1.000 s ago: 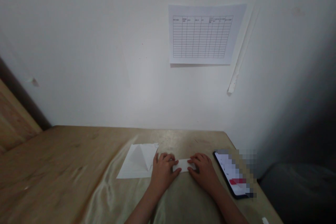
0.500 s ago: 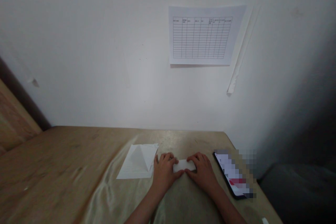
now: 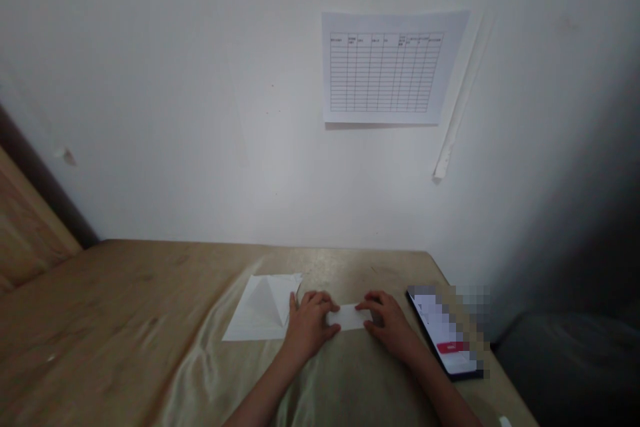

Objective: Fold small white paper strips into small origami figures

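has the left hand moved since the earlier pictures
Yes, slightly: the left hand has shifted left, covering more of the larger white sheet, which lies where it did.

Left hand (image 3: 309,325) and right hand (image 3: 389,322) are bare — the slender forearms (image 3: 269,379), too, are bare.

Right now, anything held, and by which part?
Small white paper, by its two ends: left hand at the left end, right hand at the right, fingers and thumbs.

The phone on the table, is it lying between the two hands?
No, the phone lies to the right of the right hand.
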{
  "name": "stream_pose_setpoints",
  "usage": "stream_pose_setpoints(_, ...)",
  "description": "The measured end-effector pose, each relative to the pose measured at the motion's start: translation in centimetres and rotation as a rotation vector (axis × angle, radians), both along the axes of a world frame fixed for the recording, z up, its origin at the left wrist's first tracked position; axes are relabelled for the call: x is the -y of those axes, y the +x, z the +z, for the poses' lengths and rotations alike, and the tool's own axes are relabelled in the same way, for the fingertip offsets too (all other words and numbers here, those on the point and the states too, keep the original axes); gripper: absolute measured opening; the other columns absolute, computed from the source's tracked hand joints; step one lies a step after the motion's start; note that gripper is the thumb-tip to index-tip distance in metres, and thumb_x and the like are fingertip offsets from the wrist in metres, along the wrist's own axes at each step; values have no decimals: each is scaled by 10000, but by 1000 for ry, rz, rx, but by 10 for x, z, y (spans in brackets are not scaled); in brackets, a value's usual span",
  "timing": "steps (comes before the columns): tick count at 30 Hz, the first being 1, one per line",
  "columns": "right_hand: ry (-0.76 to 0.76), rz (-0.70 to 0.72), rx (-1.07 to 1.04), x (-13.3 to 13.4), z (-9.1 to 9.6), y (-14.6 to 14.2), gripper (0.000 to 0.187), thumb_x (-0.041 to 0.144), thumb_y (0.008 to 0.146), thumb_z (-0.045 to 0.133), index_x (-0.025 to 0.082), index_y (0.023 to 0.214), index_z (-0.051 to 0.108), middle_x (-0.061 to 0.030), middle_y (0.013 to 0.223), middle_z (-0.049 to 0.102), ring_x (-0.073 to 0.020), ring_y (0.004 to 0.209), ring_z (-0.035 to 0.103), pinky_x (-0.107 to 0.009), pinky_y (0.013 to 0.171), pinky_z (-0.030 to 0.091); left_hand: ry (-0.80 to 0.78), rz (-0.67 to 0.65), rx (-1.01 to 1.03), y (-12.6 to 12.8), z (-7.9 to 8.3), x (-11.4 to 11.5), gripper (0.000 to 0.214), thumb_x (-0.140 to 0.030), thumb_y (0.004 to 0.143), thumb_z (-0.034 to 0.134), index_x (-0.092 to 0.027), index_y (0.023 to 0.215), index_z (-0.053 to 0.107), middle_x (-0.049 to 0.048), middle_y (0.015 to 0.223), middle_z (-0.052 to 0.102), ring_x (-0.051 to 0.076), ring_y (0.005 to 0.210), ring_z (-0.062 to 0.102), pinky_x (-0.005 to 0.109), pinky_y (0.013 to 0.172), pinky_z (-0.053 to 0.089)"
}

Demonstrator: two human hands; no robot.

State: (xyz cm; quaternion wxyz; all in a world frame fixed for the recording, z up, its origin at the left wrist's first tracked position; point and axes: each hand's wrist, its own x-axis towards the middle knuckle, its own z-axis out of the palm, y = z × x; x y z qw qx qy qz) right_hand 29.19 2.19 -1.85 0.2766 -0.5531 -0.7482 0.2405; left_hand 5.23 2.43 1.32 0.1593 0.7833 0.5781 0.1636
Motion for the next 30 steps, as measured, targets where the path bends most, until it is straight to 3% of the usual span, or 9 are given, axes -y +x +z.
stream_pose_setpoints(10,-75,86,-43,-3,0,12,470,133,774,587,299,1195,714,-52,1411,545,-245,1373,446,-431,1200,316,-91,-31,-19,-17,-3,-4,367,-301,825,728,-441,1163,705,-30,1374,645,313,1377,444,784,1138,52)
stream_pose_setpoints(18,-65,110,-56,-8,-11,17,571,78,712,532,272,1223,700,-55,1432,537,-227,1389,428,-419,1206,308,-61,-25,-30,-18,-7,1,384,-308,838,699,-456,1192,686,-40,1391,634,310,1381,443,788,1137,57)
stream_pose_setpoints(23,-36,66,-30,-3,-5,10,633,49,644,451,261,1180,714,-48,1406,560,-205,1371,446,-395,1193,316,28,1,-57,-10,-6,13,354,-332,871,631,-405,1215,669,-15,1396,623,313,1376,445,771,1159,7)
stream_pose_setpoints(30,27,-63,71,10,15,-12,295,262,783,621,256,1069,694,-64,1301,605,-274,1280,499,-409,1127,364,139,86,-86,14,-7,18,332,-469,864,620,-301,1145,672,57,1345,634,352,1313,481,795,1144,26)
